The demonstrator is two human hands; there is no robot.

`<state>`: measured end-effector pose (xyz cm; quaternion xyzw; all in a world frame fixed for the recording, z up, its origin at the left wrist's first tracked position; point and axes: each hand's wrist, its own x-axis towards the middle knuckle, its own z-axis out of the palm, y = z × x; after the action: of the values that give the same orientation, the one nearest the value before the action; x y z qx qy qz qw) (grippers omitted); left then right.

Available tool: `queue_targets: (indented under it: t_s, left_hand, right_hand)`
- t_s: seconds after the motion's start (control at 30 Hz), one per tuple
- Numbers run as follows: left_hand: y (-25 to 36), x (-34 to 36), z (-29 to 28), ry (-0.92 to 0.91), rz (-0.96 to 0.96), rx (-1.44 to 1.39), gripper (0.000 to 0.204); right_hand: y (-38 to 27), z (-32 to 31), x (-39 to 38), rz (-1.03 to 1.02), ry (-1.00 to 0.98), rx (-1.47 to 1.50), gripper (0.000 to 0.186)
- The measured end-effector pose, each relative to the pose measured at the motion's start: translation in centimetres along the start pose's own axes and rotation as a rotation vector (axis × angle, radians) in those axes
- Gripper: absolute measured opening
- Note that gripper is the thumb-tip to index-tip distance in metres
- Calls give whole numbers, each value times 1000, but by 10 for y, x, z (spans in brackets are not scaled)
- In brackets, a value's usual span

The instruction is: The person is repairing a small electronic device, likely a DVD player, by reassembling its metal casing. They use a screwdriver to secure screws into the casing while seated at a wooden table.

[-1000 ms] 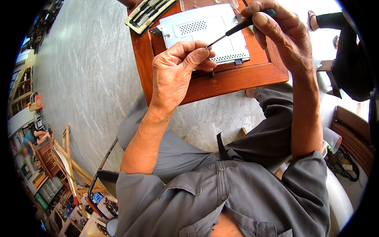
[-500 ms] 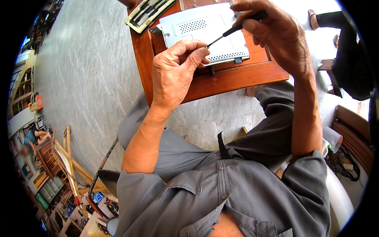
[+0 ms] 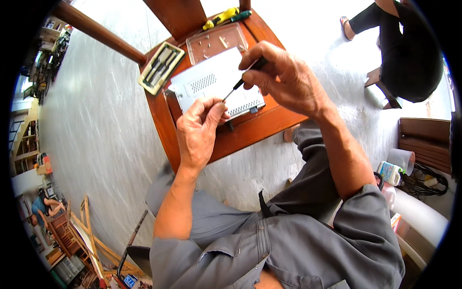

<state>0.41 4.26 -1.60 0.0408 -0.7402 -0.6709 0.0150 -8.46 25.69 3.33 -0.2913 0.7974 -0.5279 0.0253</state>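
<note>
My right hand (image 3: 288,82) holds a small black-handled screwdriver (image 3: 238,84) by the upper part of its handle, its thin shaft slanting down to the left. At the tip, my left hand (image 3: 196,132) pinches thumb and forefinger together; whatever sits between them is too small to make out. Both hands are above a flat silver metal case (image 3: 219,72) with rows of round holes, lying on a reddish wooden chair seat (image 3: 161,123). My left fingers cover part of the case's near edge.
Beyond the case, a clear shallow tray (image 3: 189,52) holds several small screws. Left of it lies a cream tool box (image 3: 155,90) with slim tools. A yellow tool (image 3: 222,18) and a green-handled tool (image 3: 241,16) rest at the seat's back. Another person's dark-clothed leg (image 3: 362,24) shows at upper right.
The view has shifted, bringing the tray and the tools at the back into sight. Both hands keep much the same hold, the screwdriver tip still at my left fingertips.
</note>
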Motion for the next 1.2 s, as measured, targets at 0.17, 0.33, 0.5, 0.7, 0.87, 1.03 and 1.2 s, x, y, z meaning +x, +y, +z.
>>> queue_targets:
  t_s: [0.17, 0.33, 0.5, 0.7, 0.87, 1.03, 1.2]
  left_hand:
    - [0, 5, -1, -31, 41, 28, 20]
    - [1, 9, 3, -12, 109, 183, 20]
    - [3, 19, 6, 9, 364, 336, 14]
    - [2, 31, 9, 0, 363, 313, 15]
    - [4, 38, 8, -78, 272, 267, 16]
    - [20, 40, 5, -117, 83, 121, 14]
    - [31, 39, -17, -153, 162, 301, 15]
  right_hand:
    - [-2, -4, 2, 8, 7, -31, 24]
    - [2, -3, 0, -53, 47, 11, 22]
    - [-25, -7, 7, 155, -16, 66, 19]
    - [-8, -2, 6, -45, 62, 49, 10]
    - [-3, 3, 6, -234, 160, -112, 15]
    - [-17, 3, 11, -247, 106, -212, 17]
    - [-16, 13, 19, -376, 119, -212, 22]
